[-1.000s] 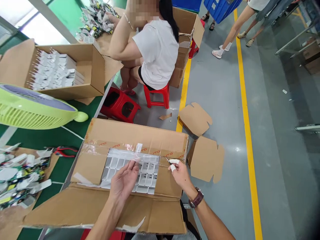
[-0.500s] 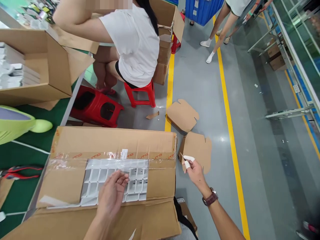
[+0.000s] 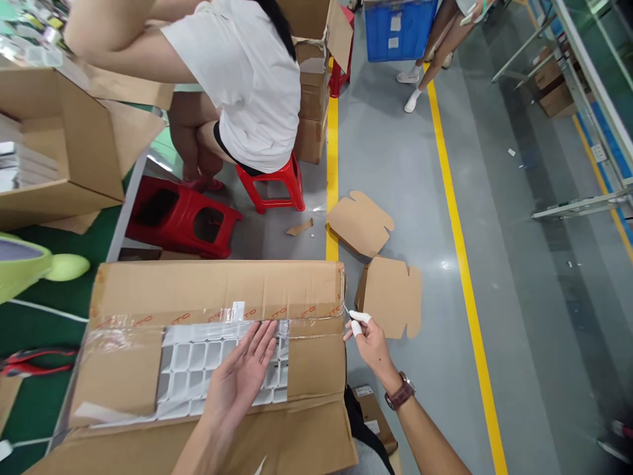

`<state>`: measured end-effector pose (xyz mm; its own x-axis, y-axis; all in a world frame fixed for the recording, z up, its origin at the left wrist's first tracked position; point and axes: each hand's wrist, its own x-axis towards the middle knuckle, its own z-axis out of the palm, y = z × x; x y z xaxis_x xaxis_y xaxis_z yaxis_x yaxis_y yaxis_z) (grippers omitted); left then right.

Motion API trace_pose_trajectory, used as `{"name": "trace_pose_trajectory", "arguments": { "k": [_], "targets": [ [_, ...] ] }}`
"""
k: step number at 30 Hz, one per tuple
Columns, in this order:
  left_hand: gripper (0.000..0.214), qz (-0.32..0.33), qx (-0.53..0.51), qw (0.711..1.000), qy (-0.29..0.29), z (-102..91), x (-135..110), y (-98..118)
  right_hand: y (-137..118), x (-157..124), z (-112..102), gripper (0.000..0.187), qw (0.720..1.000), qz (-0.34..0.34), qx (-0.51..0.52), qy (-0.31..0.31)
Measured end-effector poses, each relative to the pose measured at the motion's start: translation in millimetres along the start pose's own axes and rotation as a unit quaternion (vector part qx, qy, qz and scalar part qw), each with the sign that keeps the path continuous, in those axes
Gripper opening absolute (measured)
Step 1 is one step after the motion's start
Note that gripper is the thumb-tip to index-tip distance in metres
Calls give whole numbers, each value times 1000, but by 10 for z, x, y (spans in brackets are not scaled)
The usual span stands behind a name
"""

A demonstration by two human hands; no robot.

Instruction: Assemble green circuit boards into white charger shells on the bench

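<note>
A long cardboard box [image 3: 212,280] with its front flap folded down lies before me. White compartment trays [image 3: 182,359] show through its opening, and clear tape crosses the box top. My left hand [image 3: 242,379] is open above the trays, palm turned up and fingers stretched out; whether it touches them I cannot tell. White finger covers are on the thumb and a finger of my right hand [image 3: 370,343]. That hand pinches a thin pointed tool [image 3: 347,309], its tip at the box's right edge; its exact kind is too small to make out.
Red-handled pliers [image 3: 39,361] lie on the green table at left, near an open carton [image 3: 89,138]. A person in a white shirt [image 3: 242,86] sits ahead on a red stool [image 3: 274,185]. Cardboard pieces [image 3: 390,297] lie on the floor. Another person stands by a blue crate [image 3: 398,33].
My left hand has opened out from a loose curl and turned palm up. The right hand has moved left, bringing the pointed tool to the box edge. The blue crate has come lower into view.
</note>
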<state>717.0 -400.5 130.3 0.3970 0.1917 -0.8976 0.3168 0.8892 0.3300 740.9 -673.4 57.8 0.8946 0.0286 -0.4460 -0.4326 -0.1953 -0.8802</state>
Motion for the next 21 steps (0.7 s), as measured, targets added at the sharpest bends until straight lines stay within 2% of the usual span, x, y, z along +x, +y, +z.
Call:
{"name": "trace_pose_trajectory", "arguments": {
  "k": [8,14,16,18,20,21],
  "targets": [
    [49,-59,-23,997,-50,-229,54,-75,17,-14,58,34,999,20,19,18],
    [58,-69,-30,993,-86,-267,133,-175,-178,151,-16,27,999,33,0,-8],
    [59,-68,-35,993,-91,-275,152,-211,-212,86,-44,21,998,47,-19,-35],
    [61,-67,-36,993,-91,-293,156,-235,-184,-77,-64,16,992,71,-43,-100],
    [62,-64,-28,994,-81,-307,148,-222,-115,-273,-77,16,980,108,-47,-162],
    [62,-61,-19,995,-77,-303,141,-195,-82,-353,-82,19,977,125,-32,-169]
  ]
}}
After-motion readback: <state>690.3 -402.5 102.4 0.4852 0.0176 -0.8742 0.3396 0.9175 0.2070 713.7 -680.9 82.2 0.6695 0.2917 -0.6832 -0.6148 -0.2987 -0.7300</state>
